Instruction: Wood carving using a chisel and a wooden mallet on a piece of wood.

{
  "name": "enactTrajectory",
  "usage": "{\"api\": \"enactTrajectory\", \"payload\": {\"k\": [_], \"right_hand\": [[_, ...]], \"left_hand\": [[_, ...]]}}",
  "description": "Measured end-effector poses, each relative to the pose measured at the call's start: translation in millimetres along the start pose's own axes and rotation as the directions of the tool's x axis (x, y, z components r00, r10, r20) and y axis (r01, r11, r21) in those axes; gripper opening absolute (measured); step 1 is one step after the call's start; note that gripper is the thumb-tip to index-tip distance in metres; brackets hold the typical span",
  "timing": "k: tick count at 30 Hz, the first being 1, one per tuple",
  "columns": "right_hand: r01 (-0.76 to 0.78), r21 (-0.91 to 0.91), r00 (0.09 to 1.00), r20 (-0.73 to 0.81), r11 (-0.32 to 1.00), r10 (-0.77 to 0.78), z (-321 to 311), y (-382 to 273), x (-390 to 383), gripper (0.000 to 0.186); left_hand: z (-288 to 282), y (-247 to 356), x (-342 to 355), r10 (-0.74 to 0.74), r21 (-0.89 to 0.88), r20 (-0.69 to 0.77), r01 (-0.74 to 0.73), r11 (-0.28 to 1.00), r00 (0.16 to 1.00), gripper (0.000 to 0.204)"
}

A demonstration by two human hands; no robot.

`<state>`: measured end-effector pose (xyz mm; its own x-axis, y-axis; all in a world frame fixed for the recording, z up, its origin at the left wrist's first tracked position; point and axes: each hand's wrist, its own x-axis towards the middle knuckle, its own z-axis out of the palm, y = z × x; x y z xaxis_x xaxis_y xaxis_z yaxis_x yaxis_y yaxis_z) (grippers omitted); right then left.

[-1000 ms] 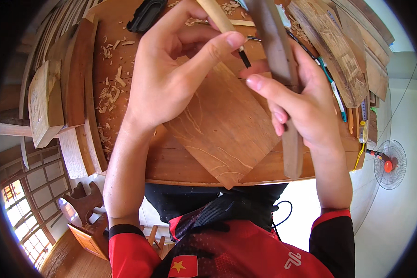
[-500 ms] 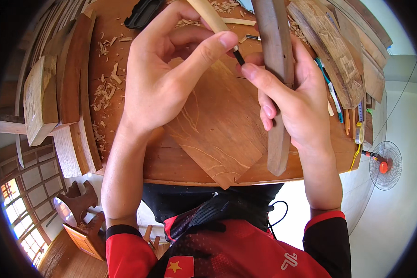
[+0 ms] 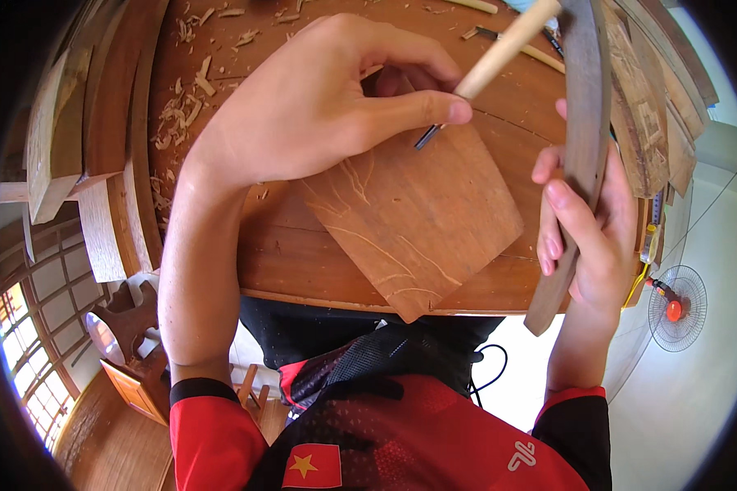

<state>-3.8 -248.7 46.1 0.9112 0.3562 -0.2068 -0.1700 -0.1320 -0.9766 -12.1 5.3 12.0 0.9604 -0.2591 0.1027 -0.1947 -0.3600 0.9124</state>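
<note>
My left hand [image 3: 311, 110] is closed on a carving tool with a pale round handle [image 3: 508, 49]. Its short dark blade [image 3: 426, 137] points down over a brown square board [image 3: 434, 213] with carved wavy lines. The board lies at a slant on the wooden table [image 3: 270, 241], near its front edge, partly hidden under that hand. To the right, my right hand [image 3: 590, 237] grips a long grey-brown wooden bar [image 3: 588, 82] from the side, with fingers around it. The bar stands at a slight slant, apart from the blade, and its lower end reaches the table's front edge.
Wood shavings [image 3: 201, 80] are scattered at the back left. Stacked planks line the left [image 3: 106, 106] and right [image 3: 637, 98] sides. A tape measure [image 3: 650, 241] lies by the right edge; pale sticks [image 3: 475, 6] lie at the back. A fan [image 3: 675, 307] stands beyond the table.
My left hand has turned and shifted right with the tool, its blade now lower. My right hand has moved right and down with the bar, away from the blade tip.
</note>
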Motion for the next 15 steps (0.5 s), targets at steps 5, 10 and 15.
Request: {"api": "enactTrajectory", "payload": {"k": [5,10,15], "right_hand": [[-0.038,-0.091,0.996,0.071,0.995,0.044,-11,12,-8,0.064],[-0.036,-0.118,0.997,0.06,0.992,0.044,-12,15,-11,0.067],[0.01,-0.149,1.0,0.018,0.989,-0.007,-14,11,-14,0.069]], "left_hand": [[5,0,1,-0.122,0.014,0.0,0.122,0.992,0.993,0.024],[5,-4,1,-0.08,0.115,-0.003,0.08,0.99,0.997,0.025],[12,-10,0,-0.065,-0.042,-0.04,0.063,0.997,0.997,0.023]]}}
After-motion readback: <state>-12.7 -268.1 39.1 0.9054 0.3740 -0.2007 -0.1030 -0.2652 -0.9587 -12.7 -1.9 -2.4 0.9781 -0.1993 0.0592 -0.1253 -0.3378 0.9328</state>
